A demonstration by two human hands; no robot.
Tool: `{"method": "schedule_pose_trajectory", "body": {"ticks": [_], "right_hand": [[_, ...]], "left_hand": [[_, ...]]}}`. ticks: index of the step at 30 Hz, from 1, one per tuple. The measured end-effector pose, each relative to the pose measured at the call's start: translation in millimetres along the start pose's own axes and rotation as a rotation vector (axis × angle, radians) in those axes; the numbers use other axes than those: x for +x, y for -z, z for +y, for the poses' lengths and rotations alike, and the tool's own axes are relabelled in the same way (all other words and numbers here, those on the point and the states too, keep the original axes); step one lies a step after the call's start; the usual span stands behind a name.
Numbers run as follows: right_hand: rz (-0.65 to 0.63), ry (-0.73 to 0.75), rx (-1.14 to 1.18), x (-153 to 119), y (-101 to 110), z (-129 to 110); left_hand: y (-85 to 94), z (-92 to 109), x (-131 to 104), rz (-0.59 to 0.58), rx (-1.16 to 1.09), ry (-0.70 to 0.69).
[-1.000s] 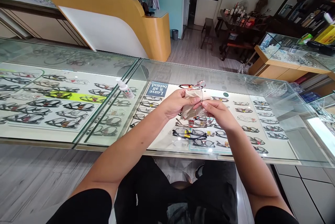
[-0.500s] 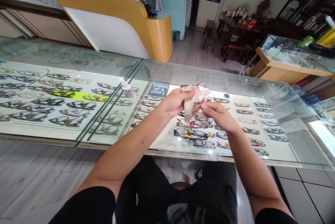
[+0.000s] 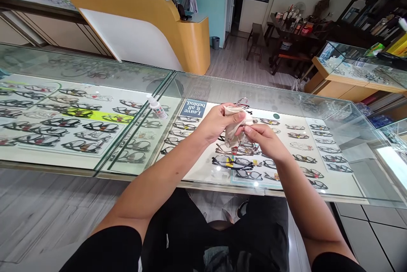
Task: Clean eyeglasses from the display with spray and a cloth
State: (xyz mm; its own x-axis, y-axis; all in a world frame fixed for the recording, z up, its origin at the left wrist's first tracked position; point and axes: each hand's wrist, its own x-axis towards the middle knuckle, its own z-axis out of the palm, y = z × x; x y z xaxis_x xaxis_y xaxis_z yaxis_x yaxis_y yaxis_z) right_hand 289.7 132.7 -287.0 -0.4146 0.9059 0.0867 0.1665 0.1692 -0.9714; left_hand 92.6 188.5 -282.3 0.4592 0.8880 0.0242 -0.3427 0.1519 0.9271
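Observation:
My left hand (image 3: 212,125) is closed on a cream cleaning cloth (image 3: 231,133), thumb on top, folding it over part of a pair of eyeglasses (image 3: 243,100). A thin rim of the eyeglasses shows beyond the cloth; the rest is mostly hidden by cloth and fingers. My right hand (image 3: 263,137) pinches the eyeglasses from the other side, fingertips against the cloth's edge. Both hands are above the glass display case (image 3: 203,183). Just below them are black-framed glasses (image 3: 232,162); whether these lie on or under the glass I cannot tell.
A white spray bottle (image 3: 157,108) stands on the glass top to the left. Rows of spectacles (image 3: 305,158) fill the case, with a blue sign (image 3: 193,109) among them. Beyond are a wooden cashier counter (image 3: 193,47), a small bin (image 3: 215,43) and a bench (image 3: 255,36).
The left thumb and cloth have shifted right, closer to my right fingers. The cloth is more bunched, and more of the eyeglasses' rim shows beyond it. My right hand has barely moved.

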Motion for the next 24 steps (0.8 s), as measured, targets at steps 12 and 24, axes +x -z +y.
{"method": "schedule_pose_trajectory", "body": {"ticks": [12, 24], "right_hand": [[0.086, -0.015, 0.153, -2.7, 1.6, 2.1], [0.032, -0.032, 0.072, 3.5, -5.5, -2.3]], "left_hand": [[8.7, 7.6, 0.9, -0.132, -0.093, 0.111], [0.4, -1.1, 0.0, -0.034, 0.114, -0.048]]}}
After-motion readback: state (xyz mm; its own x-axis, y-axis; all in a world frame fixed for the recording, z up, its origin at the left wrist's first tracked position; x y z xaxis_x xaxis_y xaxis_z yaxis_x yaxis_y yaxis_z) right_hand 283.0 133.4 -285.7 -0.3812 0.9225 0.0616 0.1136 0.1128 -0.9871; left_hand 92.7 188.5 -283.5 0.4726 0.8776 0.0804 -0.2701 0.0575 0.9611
